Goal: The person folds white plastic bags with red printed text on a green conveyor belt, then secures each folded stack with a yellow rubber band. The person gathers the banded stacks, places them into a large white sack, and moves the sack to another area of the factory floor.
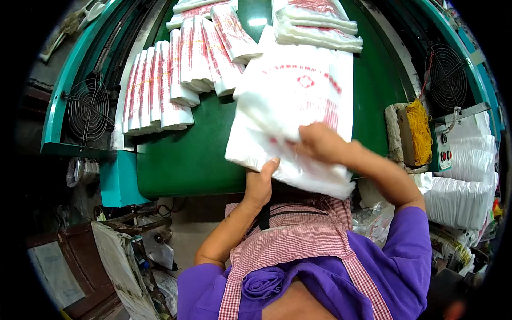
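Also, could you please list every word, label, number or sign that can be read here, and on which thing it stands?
No wording is clear enough to quote.
Flat white plastic bags under the hands: red characters, too small and blurred; a red diamond-like emblem is visible.
Long folded white plastic bundles: red print, too small.
Piled white plastic packs: red print, too small.

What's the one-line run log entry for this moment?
left hand: holding white bags, near edge | right hand: on them, blurred | green table: folded bundles at left
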{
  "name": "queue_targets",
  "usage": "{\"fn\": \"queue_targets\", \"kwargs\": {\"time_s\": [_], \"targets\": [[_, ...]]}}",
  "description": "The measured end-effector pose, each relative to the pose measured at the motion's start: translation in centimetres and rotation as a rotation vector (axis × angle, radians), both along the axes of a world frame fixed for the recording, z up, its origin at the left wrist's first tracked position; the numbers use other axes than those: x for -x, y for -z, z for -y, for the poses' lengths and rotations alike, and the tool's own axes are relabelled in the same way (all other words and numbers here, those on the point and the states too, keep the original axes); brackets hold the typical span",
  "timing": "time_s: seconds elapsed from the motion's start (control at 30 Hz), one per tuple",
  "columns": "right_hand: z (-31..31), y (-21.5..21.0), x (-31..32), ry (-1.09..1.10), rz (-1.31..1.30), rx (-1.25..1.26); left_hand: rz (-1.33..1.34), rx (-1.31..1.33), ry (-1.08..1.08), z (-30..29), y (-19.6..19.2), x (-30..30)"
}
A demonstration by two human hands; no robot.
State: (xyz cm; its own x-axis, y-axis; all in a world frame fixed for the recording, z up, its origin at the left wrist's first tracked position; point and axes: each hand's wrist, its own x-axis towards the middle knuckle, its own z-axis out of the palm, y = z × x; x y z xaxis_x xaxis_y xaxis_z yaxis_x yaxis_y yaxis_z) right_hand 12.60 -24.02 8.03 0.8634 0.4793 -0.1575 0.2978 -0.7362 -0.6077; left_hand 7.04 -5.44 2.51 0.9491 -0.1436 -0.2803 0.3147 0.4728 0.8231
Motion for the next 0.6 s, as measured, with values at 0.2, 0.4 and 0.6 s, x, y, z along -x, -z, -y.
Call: {"fn": "queue_targets", "kwargs": {"time_s": [0.2, 0.4, 0.6], "targets": [[-1.3, 0.6, 3.1, 0.101, -0.099, -0.376, 0.642, -0.573, 0.328, -1.7, -4.6, -2.1], [-1.2, -1.6, 1.9, 0.577, -0.149, -1.095, 0.960, -0.432, 0.131, -2.5, -6.3, -2.9], [1.7, -3.2, 2.1, 0.519, 0.037, -1.352, 1.070, -0.815, 0.185, -0.4, -0.1, 0.9]]}}
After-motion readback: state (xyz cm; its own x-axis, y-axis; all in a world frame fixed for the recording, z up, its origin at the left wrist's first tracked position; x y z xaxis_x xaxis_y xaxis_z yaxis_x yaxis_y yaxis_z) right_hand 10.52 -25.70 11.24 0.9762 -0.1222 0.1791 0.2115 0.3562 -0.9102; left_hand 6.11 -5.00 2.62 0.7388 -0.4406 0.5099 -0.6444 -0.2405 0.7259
